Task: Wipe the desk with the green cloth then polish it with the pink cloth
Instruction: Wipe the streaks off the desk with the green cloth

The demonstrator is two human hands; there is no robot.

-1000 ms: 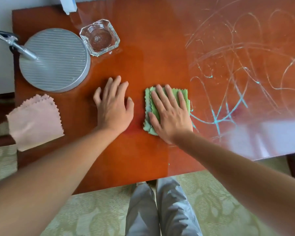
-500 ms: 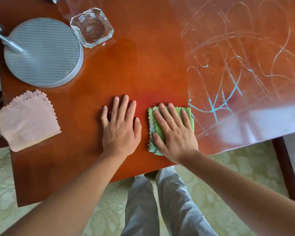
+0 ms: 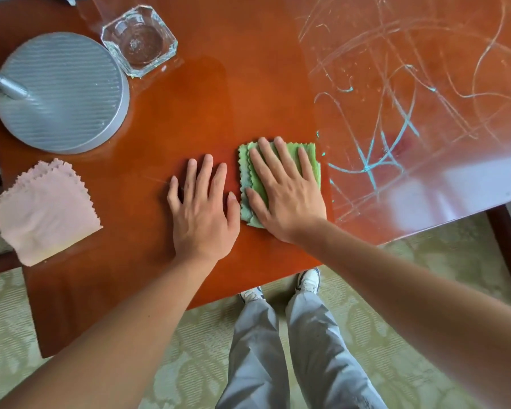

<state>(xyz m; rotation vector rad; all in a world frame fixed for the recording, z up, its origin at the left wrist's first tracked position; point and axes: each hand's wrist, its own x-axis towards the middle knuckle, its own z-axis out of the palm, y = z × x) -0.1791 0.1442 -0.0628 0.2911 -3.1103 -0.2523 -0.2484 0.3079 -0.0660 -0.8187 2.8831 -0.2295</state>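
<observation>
One desk, glossy red-brown wood; two hands flat on it, side by side, near the front edge; left hand spread open, palm down on bare wood, grasping nothing, thumb just beside the cloth's left edge; right hand open too, fingers stretched forward, palm pressing down on the one green cloth, not clenched around it.

Green cloth folded into layers, zigzag edges showing at left and top; lying flat about mid-desk, mostly covered by the right hand, top right corner and left strip visible.

One pink cloth, folded, zigzag edges, several layers fanned at the top; at the desk's left edge, lower corner hanging a little past it; well apart from both hands, touched by nothing.

Chalky scribbles over the right half of desk, turquoise and whitish lines, too many to count; nearest ones just right of the green cloth; left half around the hands looks free of lines, apart from one faint streak by the left hand.

One round grey ribbed lamp base back left, one metal stem rising from it; one clear glass ashtray just beside it, back centre; whether touching, cannot tell.

Two grey trouser legs and two sneakers below the desk edge; patterned green carpet underneath.
</observation>
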